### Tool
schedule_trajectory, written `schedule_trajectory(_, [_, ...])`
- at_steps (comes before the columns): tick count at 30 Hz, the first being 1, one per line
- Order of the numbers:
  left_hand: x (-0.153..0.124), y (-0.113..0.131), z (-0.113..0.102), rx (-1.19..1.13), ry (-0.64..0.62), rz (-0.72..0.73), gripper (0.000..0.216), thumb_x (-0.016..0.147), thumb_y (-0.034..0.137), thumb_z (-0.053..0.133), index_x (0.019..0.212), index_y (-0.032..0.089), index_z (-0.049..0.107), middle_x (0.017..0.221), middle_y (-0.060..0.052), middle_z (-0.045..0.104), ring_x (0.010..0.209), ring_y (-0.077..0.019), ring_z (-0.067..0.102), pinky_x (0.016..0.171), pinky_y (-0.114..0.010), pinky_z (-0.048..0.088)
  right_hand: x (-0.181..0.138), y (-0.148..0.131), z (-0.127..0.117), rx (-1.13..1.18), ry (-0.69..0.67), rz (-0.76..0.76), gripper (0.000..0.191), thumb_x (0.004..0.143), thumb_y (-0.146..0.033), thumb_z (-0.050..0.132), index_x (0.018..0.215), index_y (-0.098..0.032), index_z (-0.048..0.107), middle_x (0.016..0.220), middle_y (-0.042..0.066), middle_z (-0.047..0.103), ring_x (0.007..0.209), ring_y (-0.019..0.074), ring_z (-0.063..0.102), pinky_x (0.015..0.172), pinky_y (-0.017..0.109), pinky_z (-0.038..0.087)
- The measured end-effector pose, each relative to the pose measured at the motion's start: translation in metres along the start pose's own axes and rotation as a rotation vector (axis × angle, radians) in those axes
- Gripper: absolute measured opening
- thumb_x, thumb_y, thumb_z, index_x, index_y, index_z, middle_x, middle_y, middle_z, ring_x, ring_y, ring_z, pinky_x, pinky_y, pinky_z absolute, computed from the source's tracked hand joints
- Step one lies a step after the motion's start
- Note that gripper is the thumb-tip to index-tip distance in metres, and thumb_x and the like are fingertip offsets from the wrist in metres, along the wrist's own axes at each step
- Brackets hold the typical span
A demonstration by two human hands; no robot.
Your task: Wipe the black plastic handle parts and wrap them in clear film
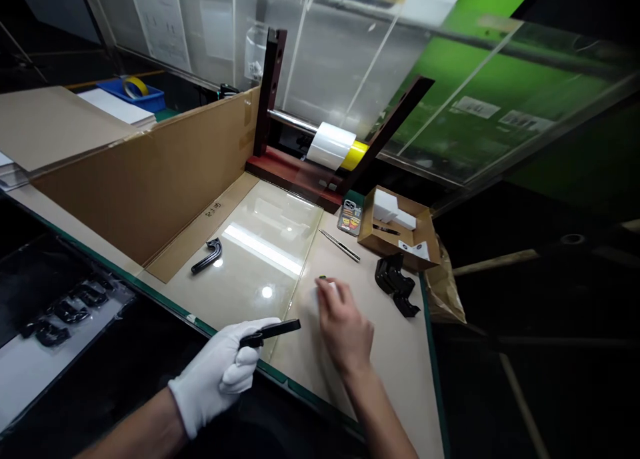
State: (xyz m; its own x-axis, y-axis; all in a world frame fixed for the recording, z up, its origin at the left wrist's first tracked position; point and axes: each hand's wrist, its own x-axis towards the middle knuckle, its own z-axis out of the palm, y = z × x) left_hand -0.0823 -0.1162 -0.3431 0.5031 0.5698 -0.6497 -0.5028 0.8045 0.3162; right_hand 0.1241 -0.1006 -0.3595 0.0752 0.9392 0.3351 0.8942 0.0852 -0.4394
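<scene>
While my left hand (pixel 220 372) gripped the black part (pixel 280 328) near the bench's (pixel 395 359) front edge, my right hand (pixel 345 319) seemingly pinched a green bit (pixel 323 277); keeping the part steady probably helped.

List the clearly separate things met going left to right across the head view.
Blue plastic tray, glossy curved black part, slim black part in the white-gloved left hand, bare right hand, cluster of black angular parts.

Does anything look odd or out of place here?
Mildly odd: the left hand wears a white glove while the right hand is bare, so they don't match. I see nothing spilled or damaged.
</scene>
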Motion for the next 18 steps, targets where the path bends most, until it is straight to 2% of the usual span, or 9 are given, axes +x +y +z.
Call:
schedule_trajectory(2, [-0.001,0.001,-0.006,-0.035,-0.003,-0.020,0.039,0.090,0.004,0.039,0.118,0.015,0.065,0.053,0.009,0.033,0.034,-0.0015,0.016,0.036,-0.015,0.010,0.000,0.003,-0.006,0.059,0.031,-0.036,0.031,0.103,-0.032,0.041,0.122,-0.025,0.065,0.123,0.009,0.066,0.091,0.0198,0.070,0.063,0.026,0.052])
schedule_trajectory(4, [0.001,0.000,-0.009,-0.061,-0.055,-0.066,0.029,0.094,0.009,0.040,0.102,0.014,0.067,0.052,0.009,0.034,0.033,-0.0013,0.014,0.034,-0.015,0.011,-0.008,-0.006,-0.009,0.185,-0.098,-0.231,0.032,0.102,-0.032,0.042,0.126,-0.024,0.061,0.123,0.010,0.066,0.098,0.0205,0.069,0.073,0.027,0.054])
schedule_trajectory(6, [0.003,-0.002,-0.007,-0.011,-0.105,-0.007,0.025,0.099,0.021,0.044,0.089,0.015,0.067,0.057,0.005,0.046,0.035,-0.0030,0.029,0.035,-0.015,0.026,-0.017,-0.018,-0.010,0.243,-0.207,-0.337,0.030,0.100,-0.032,0.045,0.124,-0.023,0.061,0.115,0.009,0.069,0.090,0.0194,0.070,0.072,0.027,0.054])
schedule_trajectory(8, [0.003,-0.003,0.000,0.203,-0.125,0.209,0.024,0.100,0.033,0.052,0.097,0.016,0.069,0.082,-0.003,0.066,0.061,-0.0092,0.058,0.060,-0.019,0.052,-0.022,-0.024,-0.011,0.236,-0.226,-0.262,0.027,0.101,-0.032,0.045,0.119,-0.022,0.062,0.103,0.007,0.069,0.082,0.0180,0.068,0.067,0.026,0.052])
schedule_trajectory(10, [0.001,-0.004,0.008,0.483,-0.113,0.436,0.025,0.097,0.035,0.061,0.114,0.018,0.070,0.112,-0.007,0.069,0.098,-0.0167,0.064,0.096,-0.027,0.052,-0.023,-0.021,-0.013,0.279,-0.247,-0.198,0.029,0.103,-0.031,0.040,0.121,-0.022,0.061,0.100,0.007,0.068,0.083,0.0180,0.068,0.067,0.026,0.052])
schedule_trajectory(11, [0.001,-0.005,0.012,0.573,-0.096,0.488,0.028,0.096,0.035,0.063,0.118,0.018,0.069,0.118,-0.008,0.069,0.105,-0.0194,0.062,0.104,-0.032,0.048,-0.022,-0.017,-0.013,0.287,-0.268,-0.202,0.032,0.103,-0.031,0.039,0.126,-0.023,0.060,0.105,0.008,0.068,0.084,0.0179,0.069,0.068,0.026,0.053])
schedule_trajectory(13, [0.002,-0.009,0.016,0.566,-0.042,0.477,0.031,0.095,0.039,0.063,0.114,0.016,0.071,0.115,-0.009,0.070,0.105,-0.0229,0.064,0.103,-0.038,0.051,-0.022,-0.009,-0.013,0.230,-0.264,-0.193,0.039,0.104,-0.031,0.037,0.136,-0.026,0.058,0.123,0.010,0.065,0.085,0.0171,0.071,0.065,0.026,0.055])
schedule_trajectory(15, [0.007,-0.015,0.017,0.403,0.000,0.422,0.033,0.095,0.043,0.062,0.107,0.014,0.072,0.110,-0.010,0.071,0.104,-0.0254,0.066,0.100,-0.041,0.054,-0.024,-0.007,-0.010,0.108,-0.183,-0.089,0.042,0.105,-0.030,0.035,0.143,-0.029,0.055,0.142,0.010,0.058,0.088,0.0177,0.073,0.060,0.026,0.057])
schedule_trajectory(18, [0.017,-0.023,0.014,0.237,0.017,0.418,0.029,0.090,0.044,0.069,0.098,0.016,0.072,0.106,-0.009,0.072,0.107,-0.0265,0.066,0.104,-0.042,0.051,-0.031,-0.013,-0.003,0.052,-0.168,-0.066,0.046,0.105,-0.028,0.034,0.149,-0.027,0.048,0.149,0.009,0.055,0.108,0.0209,0.072,0.066,0.026,0.062])
